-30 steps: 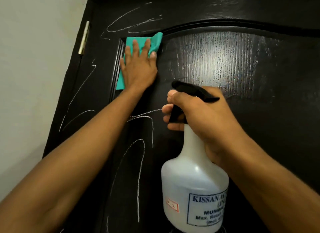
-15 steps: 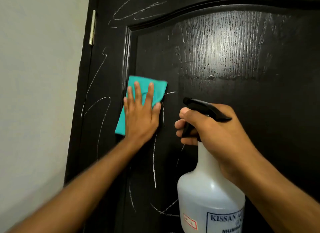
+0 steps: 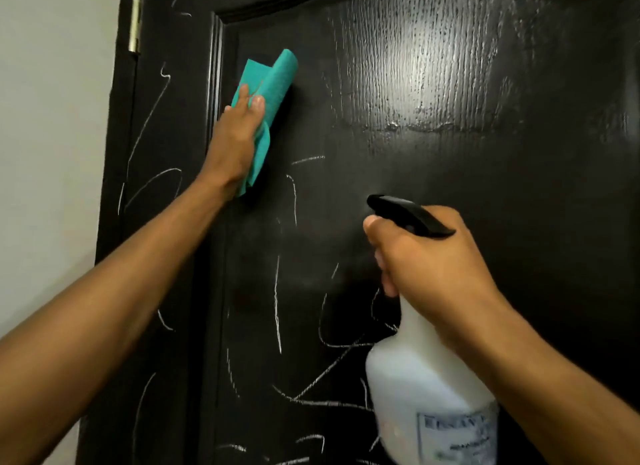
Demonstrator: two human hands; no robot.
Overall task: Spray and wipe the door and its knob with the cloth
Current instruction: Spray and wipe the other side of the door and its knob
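Note:
The dark wooden door (image 3: 485, 187) fills the view, scribbled with white chalk lines and shiny wet on its upper panel (image 3: 415, 83). My left hand (image 3: 239, 132) presses a teal cloth (image 3: 277, 83) against the door just right of the panel's left moulding, fingers straight; the cloth's top edge curls away from the wood. My right hand (image 3: 433, 267) grips the neck of a white spray bottle (image 3: 426, 395) lower right, with its black trigger head (image 3: 408, 215) pointing left and held in front of the door. The knob is out of view.
A metal hinge (image 3: 135, 21) sits on the door's left edge at the top. A pale wall (image 3: 52, 118) lies to the left of the frame. Chalk marks cover the lower panel and the left stile.
My left hand slid the cloth down the panel's left side, then back up, and the cloth's top edge has curled over. The spray bottle stays in my right hand.

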